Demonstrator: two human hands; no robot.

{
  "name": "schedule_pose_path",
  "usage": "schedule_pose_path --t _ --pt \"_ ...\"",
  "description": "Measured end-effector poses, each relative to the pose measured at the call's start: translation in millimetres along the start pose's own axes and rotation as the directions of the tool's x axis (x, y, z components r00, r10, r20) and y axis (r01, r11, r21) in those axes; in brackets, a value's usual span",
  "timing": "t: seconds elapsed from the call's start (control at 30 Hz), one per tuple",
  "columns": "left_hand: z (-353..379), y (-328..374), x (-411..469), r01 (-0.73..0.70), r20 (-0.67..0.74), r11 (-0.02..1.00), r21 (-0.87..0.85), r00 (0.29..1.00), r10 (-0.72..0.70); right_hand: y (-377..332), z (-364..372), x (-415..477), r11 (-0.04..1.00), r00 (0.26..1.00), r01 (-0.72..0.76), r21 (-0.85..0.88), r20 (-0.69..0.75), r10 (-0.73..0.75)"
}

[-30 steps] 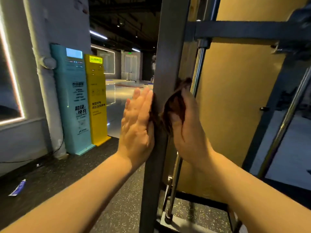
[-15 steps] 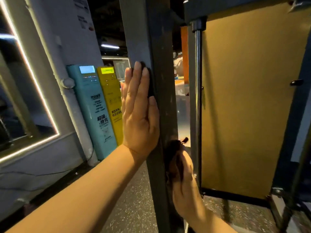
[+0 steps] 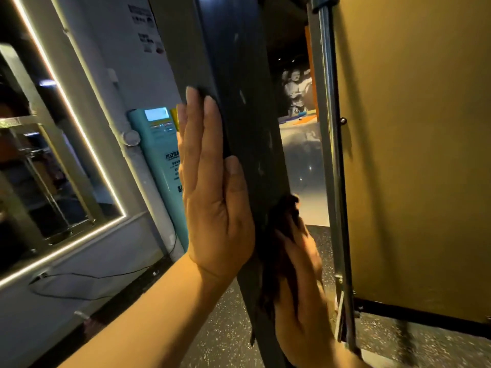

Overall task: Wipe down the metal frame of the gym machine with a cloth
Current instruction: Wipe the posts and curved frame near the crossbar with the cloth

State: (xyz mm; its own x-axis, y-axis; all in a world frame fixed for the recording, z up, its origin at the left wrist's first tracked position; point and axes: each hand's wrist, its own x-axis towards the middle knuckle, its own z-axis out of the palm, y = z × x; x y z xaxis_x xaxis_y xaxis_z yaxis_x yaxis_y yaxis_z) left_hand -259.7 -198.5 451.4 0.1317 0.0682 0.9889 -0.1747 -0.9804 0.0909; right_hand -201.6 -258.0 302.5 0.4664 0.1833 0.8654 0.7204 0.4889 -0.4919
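**Cloth low on the post's right face, left palm bracing**

Compared with half a second back, the view is drawn closer and the metal frame post [image 3: 239,102] is seen leaning, top left, foot right. The left palm is kept flat on it. The post's long axis is near-vertical and cut off at top and bottom. Left hand [image 3: 212,208]: released, fingers straight, laid on the left face. Right hand [image 3: 300,288], blurred: dark brown cloth [image 3: 281,235] grasped and pressed to the right face, lower than the left hand. A chrome rod [image 3: 328,128] is noted just right.
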Motion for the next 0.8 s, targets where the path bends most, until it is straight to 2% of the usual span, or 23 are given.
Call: schedule_pose_path --t 0.1,0.3,0.4,0.53,0.6,0.73,0.8 --pt "2 3 -5 0.009 -0.005 1.0 0.0 1.0 -0.009 -1 -8 -10 0.996 0.998 -0.002 -0.091 0.055 0.007" --pt "-1 3 -4 0.013 0.02 0.998 -0.062 1.0 -0.012 -31 -4 70 0.995 0.987 0.097 -0.011 0.128 -0.095" --pt "-3 3 -5 0.016 0.046 0.996 -0.084 0.999 -0.012 -19 -5 37 0.996 0.99 0.085 0.032 0.107 -0.088" --pt "-3 2 -6 0.016 0.049 0.996 -0.091 0.999 -0.011 -4 -12 -9 0.996 0.991 0.063 -0.058 0.121 -0.055" --pt "-3 1 -6 0.021 0.053 0.994 -0.104 0.998 -0.015 -16 -13 9 1.0 0.99 0.008 0.026 0.14 -0.012" --pt "-5 1 -5 0.04 0.081 0.987 -0.158 0.996 -0.028 -37 -6 42 0.992 0.994 0.039 0.12 0.1 -0.051" --pt "-5 0 -6 0.04 0.087 0.989 -0.145 0.996 -0.027 -37 -2 36 0.983 0.998 -0.032 0.179 0.058 0.022"
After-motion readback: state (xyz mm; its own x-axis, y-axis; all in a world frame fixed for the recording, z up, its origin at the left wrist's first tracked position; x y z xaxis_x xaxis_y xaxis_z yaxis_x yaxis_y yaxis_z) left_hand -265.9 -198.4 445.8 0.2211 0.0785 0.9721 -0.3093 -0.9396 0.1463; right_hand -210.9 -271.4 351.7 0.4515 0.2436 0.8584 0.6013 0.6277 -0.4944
